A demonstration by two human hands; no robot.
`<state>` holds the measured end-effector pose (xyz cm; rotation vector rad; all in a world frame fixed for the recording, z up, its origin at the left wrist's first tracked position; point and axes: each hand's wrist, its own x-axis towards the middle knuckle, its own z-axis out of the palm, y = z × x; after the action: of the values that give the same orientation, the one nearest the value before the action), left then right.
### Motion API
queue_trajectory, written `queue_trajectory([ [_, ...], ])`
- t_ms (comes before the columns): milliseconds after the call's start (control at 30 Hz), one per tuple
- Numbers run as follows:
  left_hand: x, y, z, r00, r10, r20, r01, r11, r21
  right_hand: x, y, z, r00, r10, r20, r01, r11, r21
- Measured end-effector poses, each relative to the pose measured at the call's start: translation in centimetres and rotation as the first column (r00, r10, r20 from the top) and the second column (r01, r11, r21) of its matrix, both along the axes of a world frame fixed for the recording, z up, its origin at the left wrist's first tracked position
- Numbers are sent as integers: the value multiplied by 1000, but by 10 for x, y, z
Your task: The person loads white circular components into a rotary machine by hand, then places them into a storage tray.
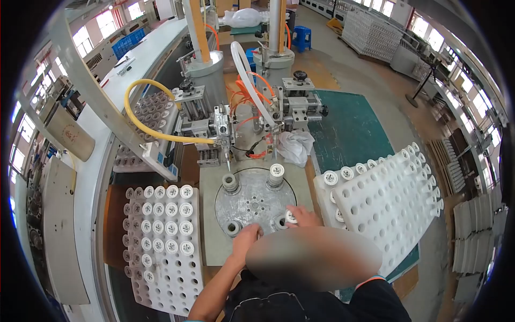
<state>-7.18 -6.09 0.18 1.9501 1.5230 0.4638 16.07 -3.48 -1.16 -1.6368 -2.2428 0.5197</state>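
Observation:
My right hand (pixel 303 217) holds a round white part (pixel 291 217) between its fingers, beside the lower right socket (pixel 280 222) of the round metal turntable (pixel 255 199). At the turntable's lower edge my left hand (pixel 248 236) has its fingers drawn together, just right of the lower left socket (pixel 233 228); whatever it may hold is too small to make out. Another white part (pixel 277 170) sits on the upper right holder. The upper left holder (pixel 229 181) stands under a nozzle and bears no white part.
A tray (pixel 174 295) with rows of white parts lies at the left. On the right, a tilted perforated tray (pixel 375 206) overlaps another one. Two dispensing units with a yellow hose (pixel 129 107) stand behind the turntable, near a white plastic bag (pixel 295 147).

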Motion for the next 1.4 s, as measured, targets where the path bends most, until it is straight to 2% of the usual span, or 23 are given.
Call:
queue_trajectory([
  [67, -14, -12, -4, 990, 137, 44, -132, 987, -91, -13, -3, -40, 999, 16, 37, -18, 998, 65],
  [100, -20, -17, -6, 990, 134, 52, -129, 988, -89, -19, -7, -48, 997, 32, 67, -40, 992, 121],
  [133, -25, -22, -8, 983, 161, 83, -154, 985, -83, -24, -13, -56, 995, -57, 77, 55, 998, 29],
  [167, -26, -24, -9, 976, 186, 114, -177, 981, -78, -25, -14, -61, 995, -63, 84, 60, 998, 32],
  [233, -24, -23, -8, 976, 182, 118, -172, 981, -94, -23, -13, -72, 997, -74, 10, 73, 993, 95],
  [367, -20, -14, 4, 980, 159, 121, -151, 986, -71, -12, -24, -46, 991, -58, -124, 68, 995, 79],
  [433, -12, -2, 3, 980, 152, 127, -145, 988, -60, 4, -32, -45, 941, -195, -276, 217, 975, 53],
  [467, -6, 5, 2, 981, 140, 136, -135, 990, -47, 10, -34, -39, 941, -195, -277, 216, 975, 49],
  [533, 12, 21, 3, 976, 161, 148, -159, 987, -25, 22, -37, -24, 811, -421, -406, 350, 906, -239],
  [667, 57, 52, 11, 974, 172, 146, -168, 985, -35, 29, -24, -2, 785, -386, -484, 346, 922, -174],
  [700, 69, 57, 7, 973, 181, 146, -178, 983, -36, 28, -20, 1, 813, -362, -457, 368, 926, -79],
  [733, 82, 62, -2, 982, 157, 103, -163, 985, 57, 27, -17, 2, 840, -334, -427, 378, 926, 18],
  [767, 93, 65, -9, 988, 145, 52, -151, 977, 148, 28, -13, -4, 847, -314, -429, 353, 935, 13],
  [900, 101, 59, -53, 923, -198, -331, 229, 972, 57, 20, 14, -26, 923, -316, -219, 358, 915, 189],
  [967, 83, 45, -40, 930, -195, -312, 225, 973, 61, 11, 23, -29, 956, -238, -174, 270, 944, 191],
  [1000, 62, 29, -24, 933, -147, -330, 170, 985, 42, -1, 23, -24, 964, -186, -192, 219, 961, 171],
  [1067, 23, -3, 17, 998, 18, -64, -11, 994, 106, -18, 21, -16, 996, 78, -33, -63, 944, 324],
  [1100, 1, -20, 27, 993, 117, -32, -113, 987, 110, -26, 22, -23, 994, 97, -45, -78, 945, 318],
  [1167, -50, -61, 39, 941, 337, 27, -338, 940, 53, -39, 24, -44, 937, 309, 164, -347, 883, 316],
  [1200, -80, -84, 40, 898, 439, 38, -441, 892, 98, -42, 25, -54, 915, 341, 217, -396, 865, 308],
  [1233, -108, -104, 38, 815, 571, -92, -561, 820, 115, -45, 25, -59, 908, 347, 234, -407, 862, 302],
  [1300, -164, -135, 43, 628, 750, -207, -739, 658, 141, -49, 27, -66, 919, 319, 233, -382, 868, 317],
  [1400, -238, -156, 19, 537, 812, -229, -768, 583, 265, -52, 24, -53, 922, 339, 189, -383, 871, 307],
])
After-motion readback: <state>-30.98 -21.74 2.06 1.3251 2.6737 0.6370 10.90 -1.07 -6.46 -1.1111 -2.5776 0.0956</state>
